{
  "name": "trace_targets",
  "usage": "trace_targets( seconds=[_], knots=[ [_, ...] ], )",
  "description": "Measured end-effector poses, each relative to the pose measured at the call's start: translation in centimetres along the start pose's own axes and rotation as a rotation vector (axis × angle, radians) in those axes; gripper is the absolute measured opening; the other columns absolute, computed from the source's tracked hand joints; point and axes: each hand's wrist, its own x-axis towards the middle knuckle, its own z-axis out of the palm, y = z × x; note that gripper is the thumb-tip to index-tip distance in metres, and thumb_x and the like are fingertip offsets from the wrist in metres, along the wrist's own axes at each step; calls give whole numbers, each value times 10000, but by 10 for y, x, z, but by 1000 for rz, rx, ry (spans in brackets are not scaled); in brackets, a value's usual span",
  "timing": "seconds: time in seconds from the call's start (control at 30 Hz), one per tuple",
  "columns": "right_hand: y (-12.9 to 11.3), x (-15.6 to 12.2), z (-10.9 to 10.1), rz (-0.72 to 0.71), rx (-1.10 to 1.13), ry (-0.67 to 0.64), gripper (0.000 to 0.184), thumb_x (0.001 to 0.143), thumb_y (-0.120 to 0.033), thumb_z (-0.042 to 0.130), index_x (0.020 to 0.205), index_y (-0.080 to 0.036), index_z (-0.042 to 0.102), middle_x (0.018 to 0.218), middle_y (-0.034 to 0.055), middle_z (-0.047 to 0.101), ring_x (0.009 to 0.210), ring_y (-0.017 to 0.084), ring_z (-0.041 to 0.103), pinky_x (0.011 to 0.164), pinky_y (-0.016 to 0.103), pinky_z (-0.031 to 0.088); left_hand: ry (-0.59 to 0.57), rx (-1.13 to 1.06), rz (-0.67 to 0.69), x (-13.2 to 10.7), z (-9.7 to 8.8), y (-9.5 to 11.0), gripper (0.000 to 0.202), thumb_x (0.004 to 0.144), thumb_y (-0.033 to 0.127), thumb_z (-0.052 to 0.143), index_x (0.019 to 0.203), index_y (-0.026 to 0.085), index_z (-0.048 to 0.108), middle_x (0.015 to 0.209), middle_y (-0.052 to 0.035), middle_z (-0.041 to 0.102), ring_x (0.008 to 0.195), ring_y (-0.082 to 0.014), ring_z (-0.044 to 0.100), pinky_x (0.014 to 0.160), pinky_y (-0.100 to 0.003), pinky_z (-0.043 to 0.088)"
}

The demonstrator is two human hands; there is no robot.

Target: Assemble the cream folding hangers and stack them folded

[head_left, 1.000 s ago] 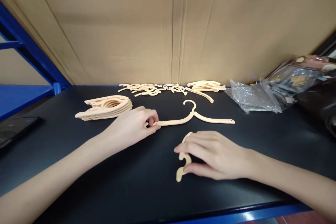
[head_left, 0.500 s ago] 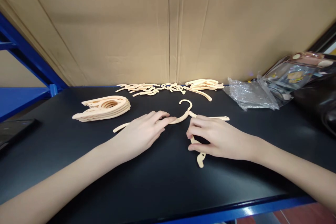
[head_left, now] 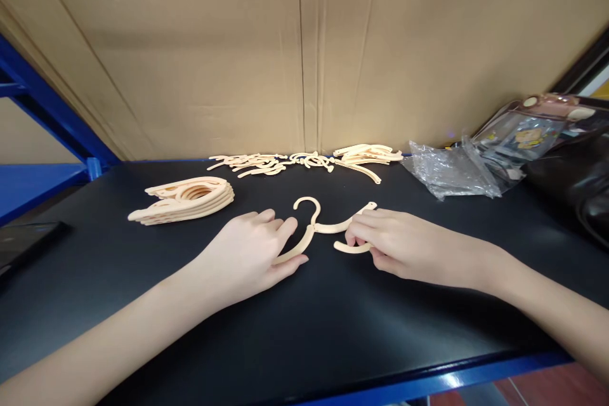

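Observation:
A cream plastic clothes hanger (head_left: 333, 227) lies in front of me on the black table, its hook pointing away. My left hand (head_left: 257, 250) is closed around its left arm, with the thumb on the near side. That arm's far end is hidden under the hand. My right hand (head_left: 394, 241) is at the hanger's right arm, whose tip with a small hole shows beyond the fingers. Between the right thumb and fingers is a curved cream hanger piece (head_left: 351, 247). Its other end is hidden in the hand, and I cannot tell whether it is joined to the hanger.
Several folded hangers (head_left: 185, 202) are stacked at the left. Loose cream pieces lie along the back in a left pile (head_left: 259, 163), a small middle pile (head_left: 311, 160) and a right pile (head_left: 366, 155). Clear plastic bags (head_left: 451, 171) and a dark bag (head_left: 571, 171) are at right.
The hanger has shifted left and nearer, and its right arm now angles up. My left hand has closed on the left arm. The piece in my right hand has turned to point left.

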Motion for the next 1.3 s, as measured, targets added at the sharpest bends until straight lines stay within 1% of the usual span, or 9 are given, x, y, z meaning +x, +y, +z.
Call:
trace_targets(
  seconds=[0.07, 0.13, 0.2, 0.27, 0.47, 0.6, 0.8, 1.07, 1.3],
  knots=[
    [-1, -3, -3, 34, 54, -31, 321, 730, 70, 415, 910, -188, 479, 933, 13, 566, 874, 160, 534, 772, 278, 393, 57, 12, 9, 0, 2, 0, 336, 885, 451, 553, 935, 124, 615, 752, -57, 624, 749, -250, 608, 603, -353, 478],
    [-1, -4, -5, 68, 119, -61, 312, 728, 60, 413, 901, -195, 460, 929, 1, 567, 845, 146, 538, 727, 258, 388, 115, -23, 61, 0, 6, 1, 365, 903, 405, 545, 1124, 118, 581, 1022, -105, 655, 938, -265, 608, 748, -378, 503],
    [1, -3, -6, 95, 161, -77, 307, 731, 42, 422, 920, -197, 456, 935, 0, 570, 819, 140, 538, 700, 251, 383, 132, -90, 134, 0, 11, 1, 390, 931, 303, 498, 1287, 144, 491, 1289, -111, 566, 1154, -262, 535, 918, -391, 466],
    [4, -2, -5, 110, 177, -76, 293, 741, 25, 428, 931, -195, 464, 917, 0, 572, 786, 136, 530, 675, 248, 376, 107, -174, 180, -1, 14, 2, 426, 923, 188, 453, 1349, 176, 437, 1385, -83, 501, 1265, -240, 460, 1010, -383, 415],
    [16, 1, -10, 92, 217, -65, 148, 889, -114, 394, 775, -185, 455, 773, -11, 508, 625, 111, 431, 585, 253, 327, 20, -257, 151, -2, 8, 3, 451, 847, 69, 438, 1283, 169, 490, 1228, -89, 574, 1128, -232, 539, 942, -375, 456],
    [25, 2, -14, 107, 410, -43, 202, 953, -190, 355, 773, -187, 447, 702, -31, 445, 619, 110, 388, 584, 245, 328, -7, -225, 151, -3, 3, 3, 313, 905, 137, 432, 1195, 168, 544, 1120, -85, 600, 1006, -234, 569, 877, -396, 473],
    [29, 3, -13, 107, 676, -2, 263, 995, -288, 335, 807, -177, 480, 726, -22, 503, 663, 106, 457, 599, 231, 356, 32, -190, 179, -2, 3, 2, 269, 926, 260, 507, 1180, 182, 550, 1091, -79, 596, 969, -241, 570, 827, -394, 477],
    [33, 10, -2, 111, 1224, 26, 154, 908, -190, 400, 776, -169, 479, 564, -56, 421, 510, 91, 372, 516, 229, 291, 28, -180, 177, -1, 5, 1, 235, 919, 244, 514, 1139, 184, 572, 1072, -77, 612, 948, -242, 579, 816, -393, 478],
    [27, 11, 3, 168, 1197, 189, 180, 928, -251, 460, 1057, -154, 538, 527, -90, 345, 478, 81, 283, 501, 230, 244, 18, -208, 182, -1, 5, 0, 233, 924, 234, 498, 1134, 186, 587, 1085, -82, 623, 972, -241, 591, 845, -380, 479]
  ],
)
